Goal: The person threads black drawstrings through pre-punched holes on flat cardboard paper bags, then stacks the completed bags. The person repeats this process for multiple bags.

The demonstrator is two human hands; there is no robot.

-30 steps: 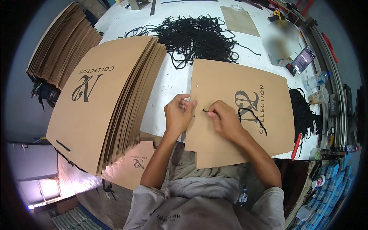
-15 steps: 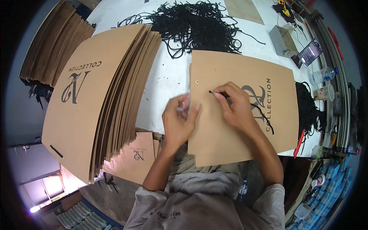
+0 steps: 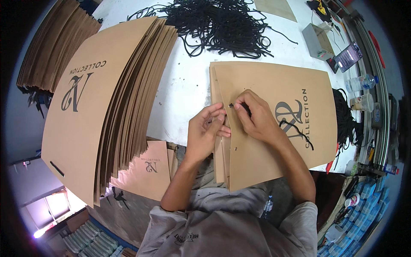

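Note:
A flat brown paper bag [image 3: 282, 81] with a dark printed logo lies on the white table [image 3: 188, 85] in front of me. My left hand [image 3: 205, 132] pinches the bag's left rim near a small punched hole. My right hand [image 3: 257, 120] rests on the bag and holds the tip of a black cord [image 3: 299, 133] at the upper hole; the cord trails over the logo. A second hole [image 3: 236, 149] shows lower on the rim.
A tall leaning stack of the same brown bags [image 3: 111, 98] fills the left. A heap of black cords [image 3: 218, 23] lies at the back. More bags lie at the far left [image 3: 51, 43], and one [image 3: 145, 171] below the table edge. A phone [image 3: 347, 56], small box and bottles sit at right.
The bag's left rim has been lifted open. My left hand has moved onto that rim, and my right hand has brought the cord tip to the upper hole.

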